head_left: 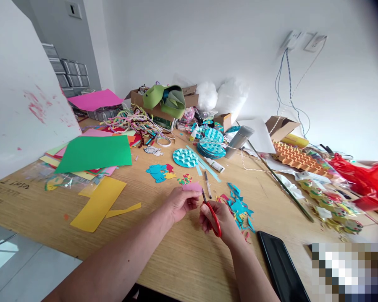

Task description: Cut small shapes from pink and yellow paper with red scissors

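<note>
My left hand (180,204) pinches a small piece of pink paper (192,187) above the table. Red-handled scissors (214,219) are gripped in my right hand (219,218), their blades close to the pink paper's right edge; whether they touch it I cannot tell. Just beyond lie tiny red, yellow and green paper bits (185,179) and a blue fish-shaped cutout (157,173) with red and yellow pieces beside it. A pen (207,184) rests past the scissors. Blue paper scraps (239,207) are scattered to the right of my right hand.
A black phone (282,266) lies front right. Yellow paper (99,203) and a green sheet (94,154) are on the left. Patterned blue discs (185,158), a glue bottle (214,164), a grey cylinder (240,140) and a long green stick (280,184) lie farther back.
</note>
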`<state>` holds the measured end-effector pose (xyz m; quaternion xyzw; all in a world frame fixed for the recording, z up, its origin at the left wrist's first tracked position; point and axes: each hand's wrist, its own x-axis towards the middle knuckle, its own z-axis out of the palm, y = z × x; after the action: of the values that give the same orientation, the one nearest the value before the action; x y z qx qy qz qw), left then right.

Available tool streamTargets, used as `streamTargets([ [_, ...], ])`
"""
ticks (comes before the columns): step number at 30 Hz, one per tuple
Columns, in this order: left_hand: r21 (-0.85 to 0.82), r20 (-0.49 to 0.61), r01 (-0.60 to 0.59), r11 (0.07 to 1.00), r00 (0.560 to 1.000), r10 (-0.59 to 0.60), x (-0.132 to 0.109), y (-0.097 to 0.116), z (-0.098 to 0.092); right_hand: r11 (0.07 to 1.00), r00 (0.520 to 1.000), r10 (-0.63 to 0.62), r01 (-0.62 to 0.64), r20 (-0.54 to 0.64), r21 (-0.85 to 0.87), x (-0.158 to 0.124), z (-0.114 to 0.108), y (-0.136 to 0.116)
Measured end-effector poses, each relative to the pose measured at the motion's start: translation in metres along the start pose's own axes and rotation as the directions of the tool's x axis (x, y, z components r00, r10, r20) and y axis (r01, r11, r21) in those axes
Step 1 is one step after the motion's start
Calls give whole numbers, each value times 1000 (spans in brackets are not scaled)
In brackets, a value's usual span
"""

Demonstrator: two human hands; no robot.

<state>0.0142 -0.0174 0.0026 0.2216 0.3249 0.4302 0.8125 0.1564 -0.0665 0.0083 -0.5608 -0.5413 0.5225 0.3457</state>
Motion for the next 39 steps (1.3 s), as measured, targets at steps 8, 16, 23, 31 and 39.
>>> streamTargets([
  [8,92,-36,-66,994,997,70,0,3,1,1000,999,14,-14,31,-8,-3,1,-2],
  [16,221,-21,-81,972,996,88,1,4,-1,1000,998,3,-1,68,-19,-4,2,-8],
  [23,244,-15,-78,967,996,84,0,6,-1,1000,998,6,-5,67,-7,-4,1,-4],
  [31,219,-7,-78,973,997,82,1,5,-2,1000,997,23,-23,70,1,-5,1,-8],
  [39,282,-17,-88,956,995,97,2,4,-4,999,997,5,-2,79,-35,-5,0,-8],
])
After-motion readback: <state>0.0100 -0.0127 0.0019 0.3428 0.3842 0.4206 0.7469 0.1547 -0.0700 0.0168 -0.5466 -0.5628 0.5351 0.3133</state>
